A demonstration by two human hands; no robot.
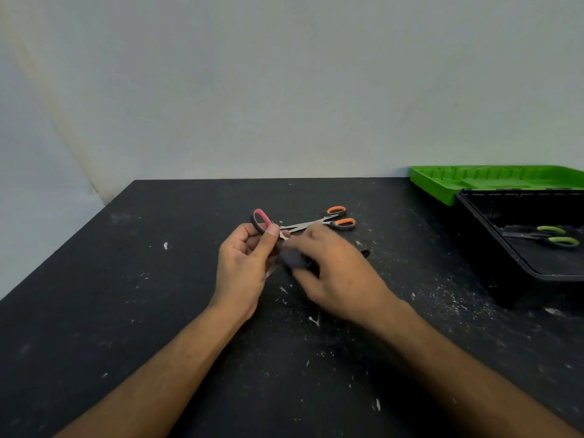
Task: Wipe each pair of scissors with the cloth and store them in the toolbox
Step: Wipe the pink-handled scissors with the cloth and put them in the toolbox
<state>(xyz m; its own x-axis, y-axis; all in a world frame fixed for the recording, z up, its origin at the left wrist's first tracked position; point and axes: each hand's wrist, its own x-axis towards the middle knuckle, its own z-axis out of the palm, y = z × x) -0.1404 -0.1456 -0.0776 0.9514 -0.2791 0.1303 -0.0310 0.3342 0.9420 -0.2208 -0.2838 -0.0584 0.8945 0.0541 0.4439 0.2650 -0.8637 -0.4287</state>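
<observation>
While my left hand pinches the pink scissors by the handle loop, thumb and fingers curled tight on it, my right hand holds the cloth bunched against the blades, fingers curled over it. Wipe in progress.

To do it well, I reckon: keep the handle pinch firm so the scissors don't twist, wrap the cloth round both blade faces, stroke from pivot to tip, away from the edge. Blades are mostly hidden under cloth and hand, so can't tell if they're closed; closed is safer.

Position: pink loop sticks up above my left thumb, blades run down and toward me between both hands, over mid-bench. Orange scissors lie on the bench just behind my hands, not wiped yet by the look of it. Green scissors already in the toolbox at the right edge, lid open at the far right corner.
</observation>
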